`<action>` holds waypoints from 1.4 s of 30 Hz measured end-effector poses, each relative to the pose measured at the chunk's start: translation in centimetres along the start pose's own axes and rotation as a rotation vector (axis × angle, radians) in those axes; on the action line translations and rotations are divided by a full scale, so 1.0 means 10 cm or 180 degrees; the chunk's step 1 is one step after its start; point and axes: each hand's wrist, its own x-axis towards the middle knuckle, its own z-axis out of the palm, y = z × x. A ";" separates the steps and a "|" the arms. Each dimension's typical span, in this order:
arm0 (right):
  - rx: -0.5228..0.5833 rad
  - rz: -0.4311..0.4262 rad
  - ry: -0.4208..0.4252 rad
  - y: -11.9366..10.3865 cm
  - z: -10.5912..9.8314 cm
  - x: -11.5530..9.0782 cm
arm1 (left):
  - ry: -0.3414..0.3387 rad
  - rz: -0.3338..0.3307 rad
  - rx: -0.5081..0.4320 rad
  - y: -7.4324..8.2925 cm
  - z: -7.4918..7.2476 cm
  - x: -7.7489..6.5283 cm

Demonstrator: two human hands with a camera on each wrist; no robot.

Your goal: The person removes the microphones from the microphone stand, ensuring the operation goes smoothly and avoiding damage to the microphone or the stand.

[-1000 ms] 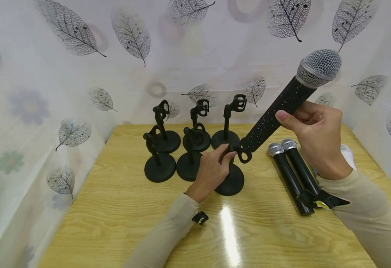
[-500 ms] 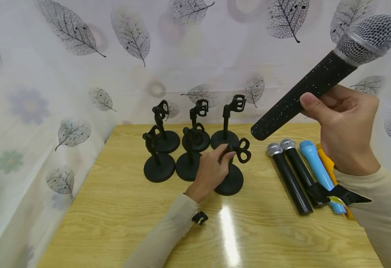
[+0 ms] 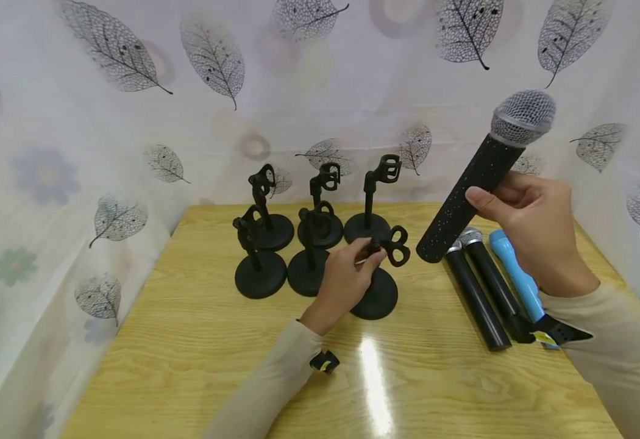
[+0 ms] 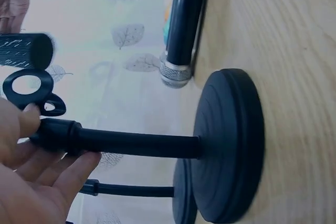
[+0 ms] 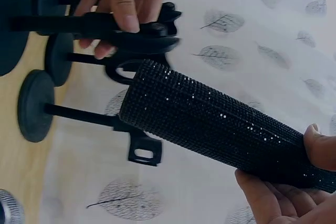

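Note:
My left hand (image 3: 344, 277) grips the top of a black desktop microphone stand (image 3: 377, 296), just below its clip (image 3: 398, 250). The two rings of the clip face right. In my right hand (image 3: 536, 228) is a black, glittery microphone (image 3: 465, 195) with a silver mesh head, pinched between thumb and fingers. It tilts, head up and to the right, and its lower end hangs just right of the clip, apart from it in the head view. The left wrist view shows the stand's round base (image 4: 228, 145) on the table and the microphone's end (image 4: 41, 51) close to the clip.
Several more black stands (image 3: 261, 274) are grouped behind and left of the held one. To the right lie two black microphones (image 3: 476, 299) and a light blue one (image 3: 517, 271), partly behind my right arm. A leaf-patterned curtain (image 3: 298, 91) backs the wooden table (image 3: 188, 366).
The microphone's lower end was at the clip, then my right hand drew it up and right. Now it is lower and further left again, more upright. My left hand stays on the stand.

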 end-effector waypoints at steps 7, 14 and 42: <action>-0.0748 0.0554 -0.0093 0.30 -0.11 -0.05 | -0.0178 -0.0215 0.0152 -0.08 0.00 -0.07; -0.1378 0.0816 -0.0193 0.52 -0.16 -0.09 | -0.0133 -0.0160 0.0394 -0.14 0.04 -0.09; -0.2693 0.1479 -0.1032 1.22 -0.24 -0.13 | 0.0193 -0.0367 0.0711 -0.22 0.13 0.10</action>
